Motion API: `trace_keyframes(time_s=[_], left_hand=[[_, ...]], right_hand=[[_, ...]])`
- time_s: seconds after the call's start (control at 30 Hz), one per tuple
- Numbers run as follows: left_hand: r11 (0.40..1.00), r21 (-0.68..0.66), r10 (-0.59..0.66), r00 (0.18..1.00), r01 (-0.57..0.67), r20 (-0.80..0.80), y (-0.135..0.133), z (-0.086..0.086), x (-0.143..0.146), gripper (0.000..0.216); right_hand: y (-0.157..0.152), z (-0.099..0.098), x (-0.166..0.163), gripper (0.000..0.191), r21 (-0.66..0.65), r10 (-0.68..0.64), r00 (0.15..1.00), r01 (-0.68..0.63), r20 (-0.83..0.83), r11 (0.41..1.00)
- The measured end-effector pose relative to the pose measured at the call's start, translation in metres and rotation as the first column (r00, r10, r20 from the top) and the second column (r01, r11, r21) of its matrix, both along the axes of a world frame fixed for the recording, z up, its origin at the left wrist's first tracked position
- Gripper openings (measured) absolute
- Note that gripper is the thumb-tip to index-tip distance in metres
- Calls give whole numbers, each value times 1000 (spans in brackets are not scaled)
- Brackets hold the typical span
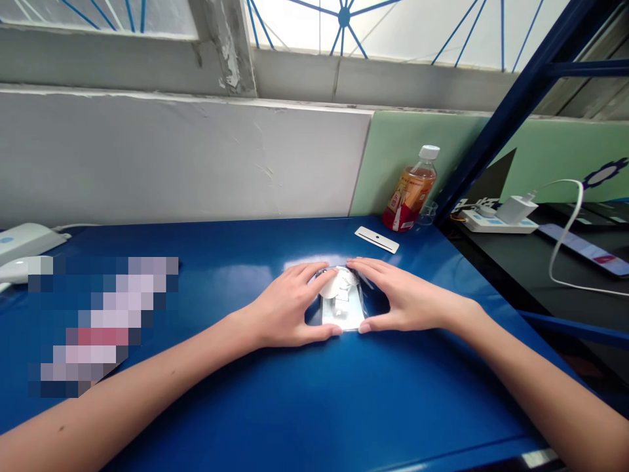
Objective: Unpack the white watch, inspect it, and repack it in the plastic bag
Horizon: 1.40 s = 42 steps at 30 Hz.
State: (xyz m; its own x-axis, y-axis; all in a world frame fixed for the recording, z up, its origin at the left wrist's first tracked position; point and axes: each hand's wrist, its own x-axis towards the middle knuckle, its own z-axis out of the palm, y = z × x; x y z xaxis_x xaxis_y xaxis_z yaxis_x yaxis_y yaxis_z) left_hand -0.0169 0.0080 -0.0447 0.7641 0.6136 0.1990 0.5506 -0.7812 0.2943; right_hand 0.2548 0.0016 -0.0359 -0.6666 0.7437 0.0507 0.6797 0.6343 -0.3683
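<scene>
Forearms (173, 372) lead to my left hand (291, 305) and right hand (410, 298), both spread, between them the clear packet (346, 319) lying lengthwise from me.

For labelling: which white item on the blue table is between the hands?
The clear packet, white inside, flanked by the left hand and right hand; the white strip and white devices lie apart.

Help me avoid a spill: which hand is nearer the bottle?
Right. The right hand is at the packet's right edge, on the person's side of the bottle; the left hand is at the packet's left edge, farther off to the bottle's left.
</scene>
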Motion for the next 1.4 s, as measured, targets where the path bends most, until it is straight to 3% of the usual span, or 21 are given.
trace_keyframes(time_s=[1.4], left_hand=[[1000,-24,5,1000,-5,-19,-1,-1,0,74]], right_hand=[[-3,1,-5,101,39,5,1000,-6,21,999]])
